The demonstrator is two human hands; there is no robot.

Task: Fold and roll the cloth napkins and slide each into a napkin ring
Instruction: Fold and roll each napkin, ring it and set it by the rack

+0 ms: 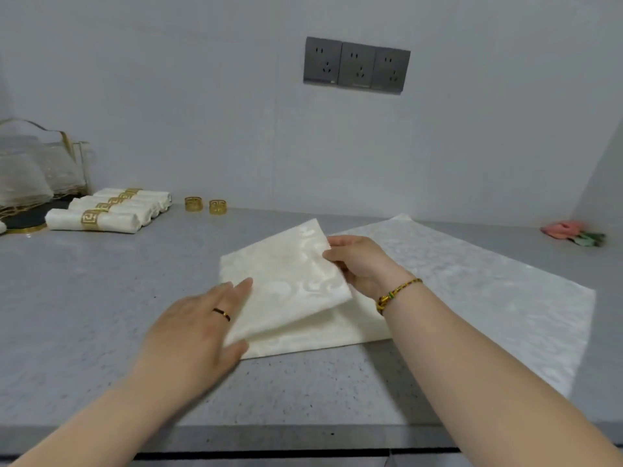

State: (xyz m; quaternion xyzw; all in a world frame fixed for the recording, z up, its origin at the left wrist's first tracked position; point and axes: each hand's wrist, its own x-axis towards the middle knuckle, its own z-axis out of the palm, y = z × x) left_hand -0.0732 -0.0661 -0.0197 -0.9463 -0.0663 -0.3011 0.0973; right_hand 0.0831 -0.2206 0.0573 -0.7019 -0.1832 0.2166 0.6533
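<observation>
Mid-fold, looks like. Left hand point(199, 326) flat, pinning napkin point(286, 274) edge; right hand point(357, 264) pinches raised top flap. Next, probably: lay flap square, crease, roll.

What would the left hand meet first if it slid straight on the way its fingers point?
The left hand touches the folded napkin; sliding on, it would cross that cloth's lifted top layer, then probably reach the right hand pinching its far edge. Depth is unclear.

Left hand point(202, 328), right hand point(362, 262) on napkin point(286, 278)
</observation>
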